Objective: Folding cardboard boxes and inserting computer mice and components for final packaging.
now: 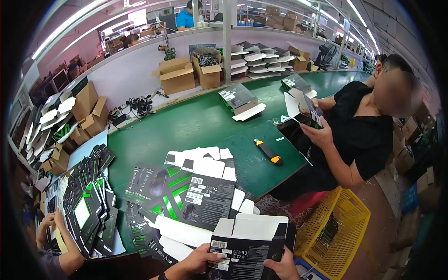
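Observation:
A black printed carton with white inner flaps is held low in front of me, close to the lower edge. My left hand grips its left side, the thumb lying over the printed panel. Its right side is held by my right hand, thumb on the front and the other fingers mostly hidden. Just beyond the carton lies a pile of flat, unfolded cartons in black, green and white, some white flaps showing. Whether the held carton touches the pile, I cannot tell.
Right of the pile, a yellow-black utility knife lies on the green table. A co-worker at right holds another carton. A yellow basket stands at lower right. Black sleeves are heaped at left, beside another person's hands.

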{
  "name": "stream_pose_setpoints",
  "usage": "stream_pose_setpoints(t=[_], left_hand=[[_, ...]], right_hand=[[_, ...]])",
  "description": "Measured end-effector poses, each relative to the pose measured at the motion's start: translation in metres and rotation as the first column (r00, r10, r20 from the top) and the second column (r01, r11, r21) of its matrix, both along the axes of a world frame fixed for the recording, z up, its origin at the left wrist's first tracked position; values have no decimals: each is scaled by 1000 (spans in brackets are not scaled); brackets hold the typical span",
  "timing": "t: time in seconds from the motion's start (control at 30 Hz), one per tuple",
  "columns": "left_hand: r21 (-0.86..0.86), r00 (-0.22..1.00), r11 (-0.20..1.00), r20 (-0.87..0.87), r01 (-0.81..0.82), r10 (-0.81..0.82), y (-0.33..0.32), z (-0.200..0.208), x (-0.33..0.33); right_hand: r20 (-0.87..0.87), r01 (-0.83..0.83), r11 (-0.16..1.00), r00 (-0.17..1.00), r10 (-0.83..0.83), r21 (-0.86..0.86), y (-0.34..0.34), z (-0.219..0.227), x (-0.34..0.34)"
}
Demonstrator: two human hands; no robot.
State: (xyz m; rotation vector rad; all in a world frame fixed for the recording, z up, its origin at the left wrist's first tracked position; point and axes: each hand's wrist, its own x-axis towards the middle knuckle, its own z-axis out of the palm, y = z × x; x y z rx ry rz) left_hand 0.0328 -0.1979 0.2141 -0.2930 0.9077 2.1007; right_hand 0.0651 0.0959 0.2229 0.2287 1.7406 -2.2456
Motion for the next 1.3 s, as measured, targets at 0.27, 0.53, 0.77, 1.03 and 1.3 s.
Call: stream_pose_setpoints(t=[0.27, 0.53, 0.77, 1.03, 1.3], left_hand=[[-17, 999, 1000, 37, -20, 21, -3, -17, 4], [-253, 916, 916, -339, -310, 217, 27, 29, 10], [-411, 624, 784, -780, -465, -39, 22, 46, -6], [-117, 955, 964, -212, -237, 209, -15, -44, -5], [-283, 770, 879, -624, -384, 135, 4, -20, 13]], right_hand=[[-308, 264, 930, 934, -181, 254, 7, -34, 0], [-212, 29, 996, 977, -9, 90, -15, -14, -15], [-657, 249, 960, 747, -106, 127, -43, 25, -33], [-471, -40, 912, 846, 249, 409, -17, -11, -30], [-502, 73, 927, 855, 131, 367, -30, 2, -23]])
